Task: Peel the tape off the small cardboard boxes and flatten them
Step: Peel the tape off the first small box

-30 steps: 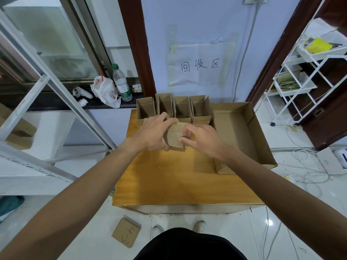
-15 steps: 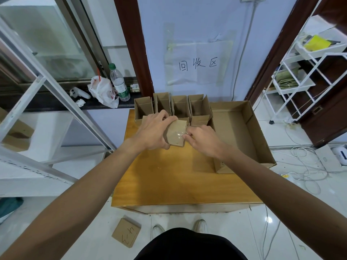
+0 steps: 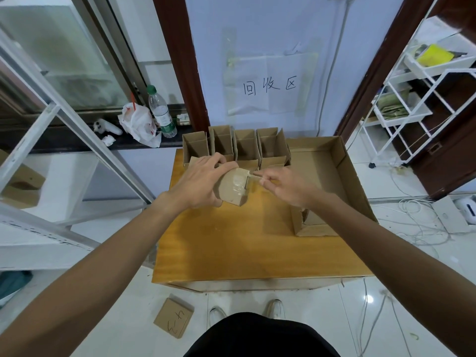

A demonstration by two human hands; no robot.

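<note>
While my left hand grips the small box above the table | right hand pinches the tape | I judge box light, crushable; hold its walls, pull tape low.

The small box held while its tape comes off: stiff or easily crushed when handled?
Probably light: the left hand alone holds up the small box. Likely crushable, being thin cardboard like the open boxes behind. Its tape, pinched by the right hand, looks glossy, so perhaps slippery there.
</note>
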